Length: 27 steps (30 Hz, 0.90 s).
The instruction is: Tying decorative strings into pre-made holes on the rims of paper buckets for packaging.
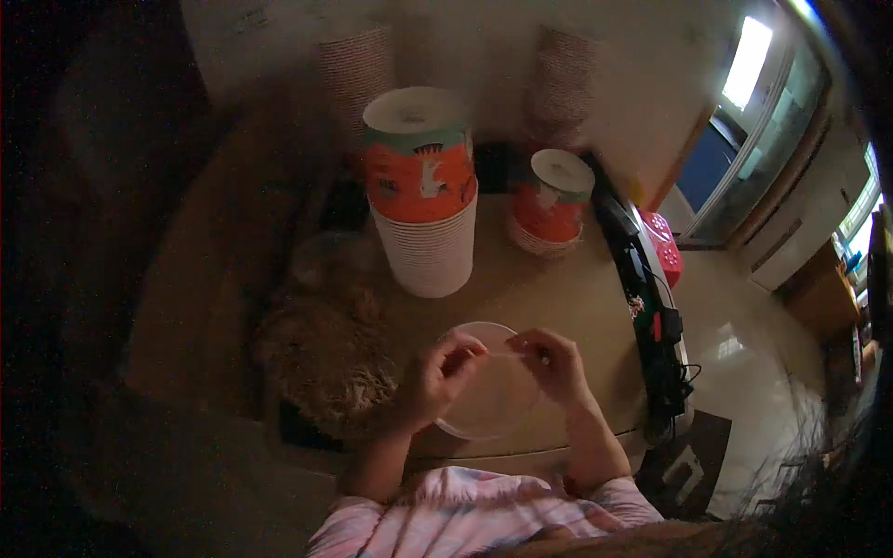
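At six o'clock on the worktop, our left hand and right hand curl at the clear lid, perhaps steadying both sides, though whether they grip it we cannot tell.

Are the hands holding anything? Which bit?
I can't tell for sure: the left hand and right hand have pinched fingers near the round clear thing's far edge.

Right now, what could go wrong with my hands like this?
A bump might topple the tall cup stack, just beyond your left hand. That hand is also close to the fluffy pile and could drag loose strands. The round clear plastic piece by your right hand could get knocked.
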### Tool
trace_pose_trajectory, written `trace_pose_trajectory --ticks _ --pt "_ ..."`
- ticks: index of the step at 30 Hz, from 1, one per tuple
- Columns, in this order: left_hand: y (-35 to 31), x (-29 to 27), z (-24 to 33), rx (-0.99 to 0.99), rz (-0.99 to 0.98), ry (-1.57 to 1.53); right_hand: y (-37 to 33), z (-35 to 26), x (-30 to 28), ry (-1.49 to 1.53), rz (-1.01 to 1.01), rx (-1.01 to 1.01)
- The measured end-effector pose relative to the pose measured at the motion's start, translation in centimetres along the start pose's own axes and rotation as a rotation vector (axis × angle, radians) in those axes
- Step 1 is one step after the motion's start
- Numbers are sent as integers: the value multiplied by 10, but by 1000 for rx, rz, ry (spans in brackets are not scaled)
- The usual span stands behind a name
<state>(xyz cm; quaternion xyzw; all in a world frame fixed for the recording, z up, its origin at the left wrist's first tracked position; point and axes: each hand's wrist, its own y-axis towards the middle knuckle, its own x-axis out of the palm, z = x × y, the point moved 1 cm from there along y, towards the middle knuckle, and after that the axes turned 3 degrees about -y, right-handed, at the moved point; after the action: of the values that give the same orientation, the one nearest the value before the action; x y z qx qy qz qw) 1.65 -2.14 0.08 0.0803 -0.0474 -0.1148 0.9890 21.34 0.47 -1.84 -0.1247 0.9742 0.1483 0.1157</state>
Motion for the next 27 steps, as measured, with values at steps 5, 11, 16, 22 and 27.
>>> trace_pose_trajectory --ticks 5,11,16,22,27 --pt "21 -36 -35 50 244 148 28 32 -6 38 140 168" --pt "27 -50 -64 -45 277 91 37 55 -3 295 -170 554" --pt "29 -42 -63 -189 127 27 31 73 -9 203 -221 587" --pt "18 -33 -45 214 72 384 42 57 -30 101 -357 475" --pt "15 -10 -28 351 35 301 39 12 -50 -2 -413 390"
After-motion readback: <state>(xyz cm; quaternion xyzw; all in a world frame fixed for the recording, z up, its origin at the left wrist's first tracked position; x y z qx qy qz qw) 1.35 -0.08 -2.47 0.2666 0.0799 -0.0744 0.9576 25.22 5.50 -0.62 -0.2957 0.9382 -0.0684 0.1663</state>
